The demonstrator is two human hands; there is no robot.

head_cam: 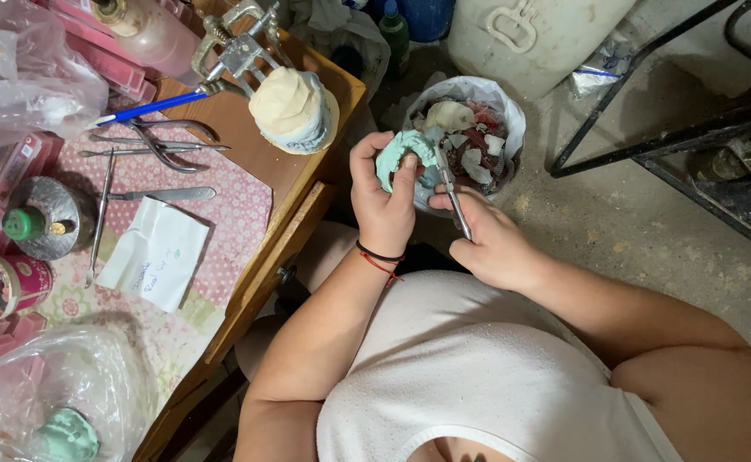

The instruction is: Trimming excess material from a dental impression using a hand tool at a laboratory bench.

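Green mould [403, 154] clenched in left hand [381, 201] grip; right hand [491, 244] grasps metal knife [452, 192].

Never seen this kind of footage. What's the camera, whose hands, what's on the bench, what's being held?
There is one picture, from a camera worn on a person's head, looking down at their own two bare hands. The left hand grips a pale green, horseshoe-shaped cast. The right hand holds a thin metal tool against it. Both are over a white bucket of broken plaster scraps on the floor. To the left is a wooden table carrying a cream-coloured cast in a metal frame, loose metal instruments, a folded paper note and a plastic bag holding another green piece.
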